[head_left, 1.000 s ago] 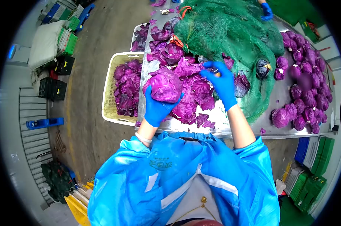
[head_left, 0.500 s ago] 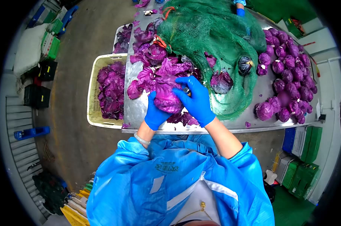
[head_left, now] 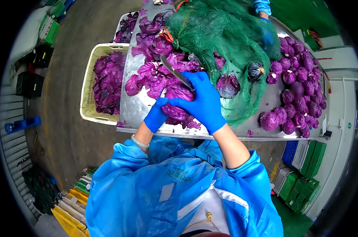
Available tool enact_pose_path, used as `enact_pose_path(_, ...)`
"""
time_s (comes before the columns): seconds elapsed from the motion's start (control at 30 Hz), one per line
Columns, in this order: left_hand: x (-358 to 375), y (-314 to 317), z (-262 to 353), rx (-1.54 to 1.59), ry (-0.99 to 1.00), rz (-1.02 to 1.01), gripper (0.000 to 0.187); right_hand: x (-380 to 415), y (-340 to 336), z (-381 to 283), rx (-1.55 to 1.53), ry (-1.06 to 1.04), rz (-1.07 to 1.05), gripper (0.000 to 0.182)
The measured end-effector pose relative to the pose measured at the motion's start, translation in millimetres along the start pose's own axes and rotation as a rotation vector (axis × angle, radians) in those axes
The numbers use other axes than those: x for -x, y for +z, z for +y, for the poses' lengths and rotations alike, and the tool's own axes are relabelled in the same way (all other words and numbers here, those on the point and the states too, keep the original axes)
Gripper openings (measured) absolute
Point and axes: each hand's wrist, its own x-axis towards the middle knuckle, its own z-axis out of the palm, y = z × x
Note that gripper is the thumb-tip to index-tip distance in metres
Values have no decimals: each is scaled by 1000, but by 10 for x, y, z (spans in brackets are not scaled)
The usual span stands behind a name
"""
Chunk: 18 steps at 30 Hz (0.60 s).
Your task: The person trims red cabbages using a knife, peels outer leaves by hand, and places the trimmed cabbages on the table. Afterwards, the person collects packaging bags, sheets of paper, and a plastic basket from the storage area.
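Over the near edge of the metal table, my left hand (head_left: pixel 157 114), in a blue glove, is closed around the left side of a red cabbage (head_left: pixel 177 98). My right hand (head_left: pixel 203 100), gloved the same way, grips a knife (head_left: pixel 172 70) whose curved blade points up and to the left above the cabbage. The thumb of that hand rests against the cabbage, and the knife's handle is hidden in the fingers. Loose purple leaves (head_left: pixel 149 75) lie around and behind both hands. To the right, a dark cabbage head (head_left: pixel 228 85) sits on green netting (head_left: pixel 242 106).
A cream basket (head_left: pixel 85 94) of purple leaves stands left of the metal table (head_left: pixel 137 104). Many red cabbages (head_left: pixel 299 93) are heaped at its right end. Another dark head (head_left: pixel 255 71) lies on the netting. Across the table, another person's sleeve (head_left: pixel 262 6) and gloved hand reach in.
The knife blade now shows above my right hand, which has turned over the cabbage. The cabbage shows a smoother, rounder surface. The other person's arm reaches further in, and my view has shifted slightly.
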Motion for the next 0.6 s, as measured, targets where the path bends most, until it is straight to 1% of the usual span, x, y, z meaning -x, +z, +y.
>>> enact_pose_path(0.07, -3, 152, 9, -146, 35, 44, 82, 25, -27, 112, 44, -53, 24, 49)
enact_pose_path(0.1, -68, 12, -76, -131, 47, 82, 85, 37, -23, 249, -70, -73, 61, 43)
enact_pose_path(0.17, -108, 46, -226, -177, 95, 104, 86, 111, 5, 577, -305, -102, 121, 31)
enact_pose_path(0.2, -143, 89, -307, -197, 128, 113, 86, 169, -32, 647, -267, -109, 135, 27)
enact_pose_path(0.27, -185, 232, -523, -64, 121, 79, 84, 252, -149, 779, -186, -142, 153, 18)
enact_pose_path(0.3, -206, 384, -637, 22, 122, 56, 83, 241, -138, 935, -187, -242, 335, 13)
enact_pose_path(0.33, -215, 513, -768, 105, 113, 38, 82, 244, -220, 1061, -228, -18, 437, 10)
enact_pose_path(0.37, -236, 614, -904, 317, 130, 16, 82, 189, -296, 1361, -494, 276, 558, 7)
enact_pose_path(0.4, -247, 786, -970, 463, 148, 43, 87, 161, -586, 1485, -658, 384, 550, 11)
enact_pose_path(0.43, -280, 964, -964, 481, 191, 35, 88, 164, -841, 1564, -824, 501, 539, 16)
enact_pose_path(0.47, -297, 1090, -939, 495, 236, 30, 90, 211, -951, 1626, -737, 445, 460, 18)
enact_pose_path(0.53, -306, 1217, -910, 402, 261, 4, 90, 259, -1169, 1630, -558, 303, 318, 22)
enact_pose_path(0.57, -356, 1288, -893, 359, 268, -20, 90, 276, -1302, 1530, -376, 177, 161, 35)
enact_pose_path(0.6, -386, 1369, -920, 324, 274, -16, 90, 260, -1356, 1424, -235, -89, 215, 54)
